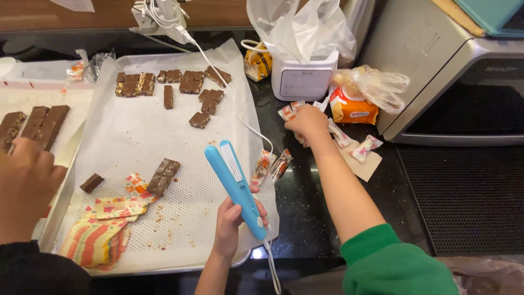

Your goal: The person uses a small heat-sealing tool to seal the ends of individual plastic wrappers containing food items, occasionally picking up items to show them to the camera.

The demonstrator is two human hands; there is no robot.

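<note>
My left hand [236,214] grips a blue clamp-style heat tool [233,180] by its lower end, and the tool's jaws point up over the right side of a paper-lined baking tray [136,136]. A white cord [234,106] runs from the tool up to a plug block. My right hand [309,123], with a green sleeve [390,262] behind it, reaches over the black counter and closes on wrapped candies [287,112] beside a white box-shaped device [303,76]. Two wrapped bars [272,164] lie at the tray's right edge.
Chocolate nut bars [164,176] lie scattered on the tray, and striped wrappers [101,235] are stacked at its near left. Another person's hand [24,183] in a black sleeve rests at the left by more bars [41,124]. A silver oven [453,82] and an orange packet [353,109] stand at the right.
</note>
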